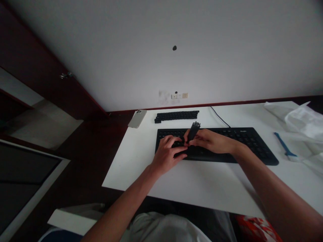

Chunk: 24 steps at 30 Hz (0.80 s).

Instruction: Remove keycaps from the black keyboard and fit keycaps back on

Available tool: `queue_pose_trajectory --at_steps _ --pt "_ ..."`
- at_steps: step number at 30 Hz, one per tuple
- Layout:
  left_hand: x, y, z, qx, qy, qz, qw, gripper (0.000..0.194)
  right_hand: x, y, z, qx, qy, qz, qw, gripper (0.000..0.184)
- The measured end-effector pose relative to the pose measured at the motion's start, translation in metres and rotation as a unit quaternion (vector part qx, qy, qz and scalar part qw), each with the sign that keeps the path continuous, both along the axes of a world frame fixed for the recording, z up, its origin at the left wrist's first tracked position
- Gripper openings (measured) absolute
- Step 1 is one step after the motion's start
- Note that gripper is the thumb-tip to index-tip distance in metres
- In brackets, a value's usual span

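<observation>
A black keyboard [252, 148] lies on the white table in front of me. My right hand [207, 139] is closed around a short dark bar-shaped tool [193, 131]. A greyish forked end of the tool points up, and its lower end meets the keys among my fingers. I cannot make out the exact kind of tool. On the left part of the keyboard rests my left hand [168, 149], fingers apart and stretched toward the tool's lower end. Both hands hide many of the keys. Several loose black keycaps [176, 115] lie in rows behind the keyboard.
A phone [137, 119] lies at the table's far left corner. To the right are a blue-handled brush [285, 145] and crumpled white plastic wrapping [302, 117]. The keyboard cable [220, 116] runs toward the wall. A red package [257, 228] is below the table's front edge.
</observation>
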<state>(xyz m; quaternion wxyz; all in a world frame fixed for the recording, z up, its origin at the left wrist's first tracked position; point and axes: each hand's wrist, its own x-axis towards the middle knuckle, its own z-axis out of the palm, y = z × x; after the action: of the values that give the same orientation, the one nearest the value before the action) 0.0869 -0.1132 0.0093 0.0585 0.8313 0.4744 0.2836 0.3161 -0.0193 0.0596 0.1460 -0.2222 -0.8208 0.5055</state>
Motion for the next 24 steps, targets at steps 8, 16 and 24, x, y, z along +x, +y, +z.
queue_pose_trajectory --at_steps 8,16,24 --pt "0.0 0.001 0.0 0.006 -0.004 -0.005 1.0 0.027 0.011 0.015 -0.012 -0.117 0.042 0.039 0.991 0.033" --pt "0.001 0.0 -0.001 0.005 -0.003 -0.001 1.0 0.026 0.008 0.017 -0.016 -0.152 0.069 -0.004 0.986 0.034" --pt "0.005 0.004 0.0 0.007 -0.014 0.03 0.999 0.023 0.014 0.02 -0.028 -0.181 0.131 -0.196 0.955 0.044"
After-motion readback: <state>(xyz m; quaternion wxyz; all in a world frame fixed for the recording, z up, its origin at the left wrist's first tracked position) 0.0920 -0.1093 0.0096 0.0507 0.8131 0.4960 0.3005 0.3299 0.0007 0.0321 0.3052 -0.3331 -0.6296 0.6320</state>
